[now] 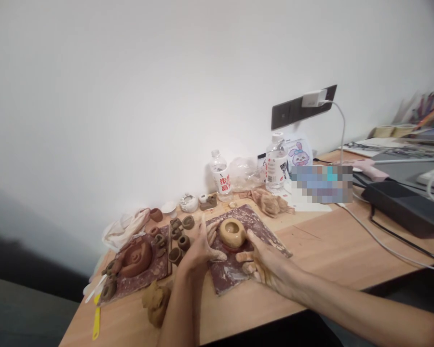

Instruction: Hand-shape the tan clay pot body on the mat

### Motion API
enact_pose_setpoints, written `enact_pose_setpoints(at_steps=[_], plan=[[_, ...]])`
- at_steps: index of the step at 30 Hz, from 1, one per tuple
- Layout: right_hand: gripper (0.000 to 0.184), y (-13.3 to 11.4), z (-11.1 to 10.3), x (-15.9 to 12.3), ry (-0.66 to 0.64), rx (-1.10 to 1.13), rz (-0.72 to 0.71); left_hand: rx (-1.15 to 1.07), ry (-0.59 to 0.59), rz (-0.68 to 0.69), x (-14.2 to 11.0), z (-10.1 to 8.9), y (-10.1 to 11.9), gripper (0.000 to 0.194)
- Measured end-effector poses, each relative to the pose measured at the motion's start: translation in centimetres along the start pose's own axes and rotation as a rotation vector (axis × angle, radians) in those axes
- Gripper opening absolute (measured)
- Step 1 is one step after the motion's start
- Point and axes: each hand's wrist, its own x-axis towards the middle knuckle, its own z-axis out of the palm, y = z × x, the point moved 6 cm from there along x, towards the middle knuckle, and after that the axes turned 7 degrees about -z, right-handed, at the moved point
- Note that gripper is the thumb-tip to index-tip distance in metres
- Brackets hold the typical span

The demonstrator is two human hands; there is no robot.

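A small round clay pot (232, 233) with a hollow centre and a wet, smooth surface stands on a clay-smeared board (228, 278). My left hand (201, 248) cups its left side, with the thumb raised and the fingers low against its base. On the other side, my right hand (265, 260) has its thumb against the pot and its fingers curled near the front of its base. Both hands are streaked with clay. The pot's front lower edge is partly hidden by my fingers.
To the left lie a second stained board (159, 270) with a reddish clay form (136, 259), several small clay rings (176, 233), and a loose clay lump (156, 302). Water bottles (220, 176) and a crumpled cloth (126, 229) stand behind. Cables and a dark laptop (401, 205) lie right.
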Motion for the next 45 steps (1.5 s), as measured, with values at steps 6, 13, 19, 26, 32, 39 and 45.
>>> enact_pose_setpoints(at_steps=[6,13,19,26,32,39,45], plan=[[0.029,1.1,3.0,-1.7,0.050,0.238,-0.046,-0.012,0.010,0.018,-0.2,0.1,0.3,0.155],[0.029,1.7,4.2,-2.8,-0.054,0.465,0.084,-0.013,0.009,0.010,0.1,-0.5,-0.5,0.156],[0.032,1.2,2.0,-1.7,-0.271,0.822,0.307,-0.032,-0.005,0.025,0.2,-0.8,-0.9,0.155],[0.019,-1.9,-0.4,0.5,-0.559,0.923,0.425,-0.029,-0.006,0.044,0.3,-0.5,-0.7,0.153],[0.022,-2.5,-1.7,0.4,-0.666,0.876,0.493,-0.033,0.018,0.013,0.2,-0.5,-0.7,0.159],[0.019,-2.7,-1.2,1.0,-0.799,0.793,0.601,-0.103,0.019,0.009,0.2,-0.5,-0.7,0.160],[0.021,-3.6,-0.4,-1.2,-0.826,0.767,0.597,-0.072,0.003,0.022,0.3,-0.8,-0.9,0.158]])
